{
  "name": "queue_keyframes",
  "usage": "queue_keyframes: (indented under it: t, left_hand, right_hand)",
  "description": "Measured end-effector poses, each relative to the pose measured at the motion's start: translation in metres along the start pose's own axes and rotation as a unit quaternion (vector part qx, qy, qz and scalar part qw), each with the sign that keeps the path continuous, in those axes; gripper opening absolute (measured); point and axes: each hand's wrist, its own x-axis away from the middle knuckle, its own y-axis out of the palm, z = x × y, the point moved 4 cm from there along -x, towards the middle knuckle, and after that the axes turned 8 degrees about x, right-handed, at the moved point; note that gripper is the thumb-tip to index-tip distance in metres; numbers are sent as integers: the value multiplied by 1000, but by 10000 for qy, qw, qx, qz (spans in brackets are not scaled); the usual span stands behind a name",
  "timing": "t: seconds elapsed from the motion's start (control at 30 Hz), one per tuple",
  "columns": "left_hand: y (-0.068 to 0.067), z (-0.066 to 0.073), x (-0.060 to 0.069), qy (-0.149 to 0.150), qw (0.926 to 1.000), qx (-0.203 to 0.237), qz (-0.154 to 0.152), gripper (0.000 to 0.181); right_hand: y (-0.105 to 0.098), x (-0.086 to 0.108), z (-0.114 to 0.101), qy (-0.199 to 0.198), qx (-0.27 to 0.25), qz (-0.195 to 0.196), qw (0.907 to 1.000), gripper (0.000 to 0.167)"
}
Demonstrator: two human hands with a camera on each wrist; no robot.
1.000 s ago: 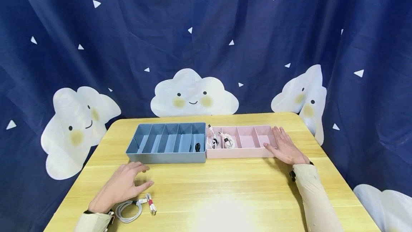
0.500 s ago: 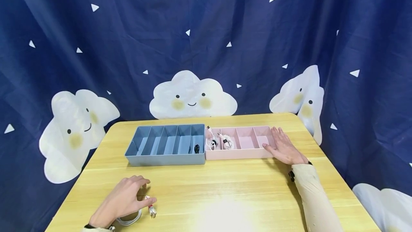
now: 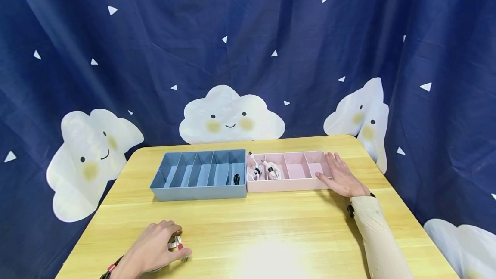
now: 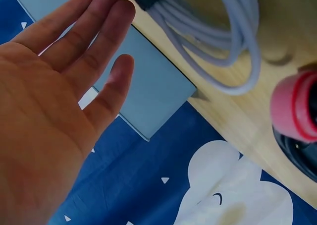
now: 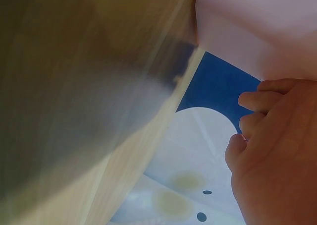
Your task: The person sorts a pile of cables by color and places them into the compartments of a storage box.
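My left hand (image 3: pixel 149 246) is low over the front left of the table, thumb and fingers spread around a short white cable (image 3: pixel 180 246) with a red tie. Its fingers look relaxed; no grip on that cable shows. A coiled grey cable (image 4: pixel 237 91) with a dark strap lies by the same hand, mostly hidden under it in the head view. My right hand (image 3: pixel 345 180) rests with extended fingers against the right end of the pink divided box (image 3: pixel 286 185). White cables (image 3: pixel 273 171) lie in that box's left compartments.
A blue divided box (image 3: pixel 199 193) stands against the pink box's left end. A small black cable (image 3: pixel 237 179) lies in its rightmost compartment. Behind the wooden table (image 3: pixel 248 223) hangs a dark blue curtain (image 3: pixel 232 55).
My left hand has moved toward the table's front edge, over the grey coil and around the red-tied cable. My right hand stays at the pink box. The head view has shifted slightly.
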Motion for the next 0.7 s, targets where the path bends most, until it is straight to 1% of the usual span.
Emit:
queue_keyframes:
  t: [0.13,0.3,0.37,0.47,0.6,0.7]
  left_hand:
    - [4,0,1,-237,9996,-58,-154,78]
    - [7,1,4,-593,9974,132,-386,87]
    - [8,2,5,-698,9965,142,-443,90]
    - [9,4,5,-735,9964,55,-419,93]
    - [11,6,5,-707,9969,-133,-324,94]
    - [11,6,5,-752,9963,-209,-349,93]
  right_hand:
    - [0,0,0,11,26,-31,10000,94]
    - [0,0,0,18,41,-59,10000,93]
    - [-1,1,0,5,53,-45,10000,93]
    - [-2,1,-1,5,82,-26,10000,92]
    - [-2,1,-1,11,92,-31,10000,92]
    - [-1,0,0,17,87,-53,9999,93]
